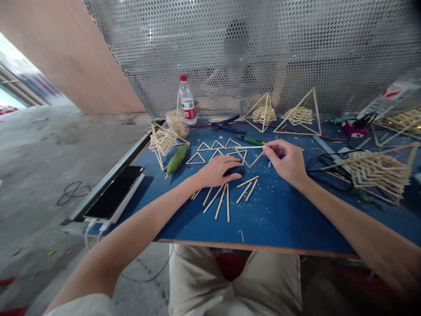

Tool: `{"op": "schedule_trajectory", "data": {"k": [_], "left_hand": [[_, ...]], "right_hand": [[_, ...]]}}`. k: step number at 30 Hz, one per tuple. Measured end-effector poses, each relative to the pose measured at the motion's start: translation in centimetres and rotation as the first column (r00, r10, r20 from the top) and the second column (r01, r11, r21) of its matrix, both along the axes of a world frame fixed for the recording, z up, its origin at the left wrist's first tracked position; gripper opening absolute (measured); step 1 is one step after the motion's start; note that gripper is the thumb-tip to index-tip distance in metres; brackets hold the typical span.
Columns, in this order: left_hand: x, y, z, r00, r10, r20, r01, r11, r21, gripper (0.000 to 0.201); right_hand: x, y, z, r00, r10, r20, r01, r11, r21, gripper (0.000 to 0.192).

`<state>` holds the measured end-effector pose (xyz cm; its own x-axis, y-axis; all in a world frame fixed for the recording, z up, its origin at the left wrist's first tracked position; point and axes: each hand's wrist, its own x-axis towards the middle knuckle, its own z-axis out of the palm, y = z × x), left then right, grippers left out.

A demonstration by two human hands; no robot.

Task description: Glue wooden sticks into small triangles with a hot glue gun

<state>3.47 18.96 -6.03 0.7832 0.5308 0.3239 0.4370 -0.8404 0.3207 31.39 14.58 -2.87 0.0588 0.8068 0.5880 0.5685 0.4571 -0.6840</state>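
With thumb and fingers pinched, my right hand (287,161) grips the end of a thin wooden stick (251,147), which points left over a V of two sticks (250,166). My left hand (219,171) lies low over the table, its fingers stretched toward that V and its thumb apart. Small stick triangles (196,159) sit in rows just beyond it, some partly hidden by the fingers. Loose sticks (221,204) fan out below my left hand, and a few shorter ones (247,191) lie to their right. A green-handled tool (254,140) lies behind the triangles.
The blue table (279,219) backs onto a perforated metal panel (197,39). Around stand a bottle (187,103), a jar of sticks (177,123), green twine (177,159), pliers (228,125), stick pyramids (301,116), a layered stick frame (378,173), black cable (329,169) and a phone (115,192).
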Motion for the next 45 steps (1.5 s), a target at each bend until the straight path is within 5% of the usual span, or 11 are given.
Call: {"op": "schedule_trajectory", "data": {"k": [7, 12, 22, 31, 40, 45], "left_hand": [[-0.1, -0.3, 0.6, 0.991, 0.129, -0.042, -0.130, 0.991, -0.020, 0.050], [-0.3, -0.3, 0.8, 0.961, 0.259, 0.100, -0.261, 0.965, 0.007, 0.070], [0.3, -2.0, 1.9, 0.962, 0.219, 0.166, -0.237, 0.966, 0.102, 0.104], [0.6, -2.2, 2.1, 0.932, 0.316, 0.177, -0.341, 0.929, 0.142, 0.087], [1.0, -1.8, 1.7, 0.972, 0.201, 0.123, -0.220, 0.961, 0.170, 0.098], [0.9, -0.9, 0.8, 0.955, 0.245, 0.168, -0.266, 0.958, 0.112, 0.091]], "right_hand": [[0.1, 0.1, -0.1, 1.000, 0.009, -0.001, -0.009, 1.000, -0.016, 0.018], [0.1, 0.0, -0.2, 1.000, 0.015, 0.004, -0.015, 1.000, -0.021, 0.020], [-0.4, 0.1, -0.3, 0.980, 0.114, -0.161, -0.140, 0.977, -0.160, 0.030], [-0.8, 0.3, -0.4, 0.952, 0.150, -0.266, -0.211, 0.953, -0.219, 0.029], [-1.0, 1.1, -1.0, 0.931, 0.130, -0.342, -0.232, 0.932, -0.278, 0.026], [-0.5, 1.1, -0.9, 0.975, 0.143, -0.173, -0.187, 0.942, -0.280, 0.029]]}}
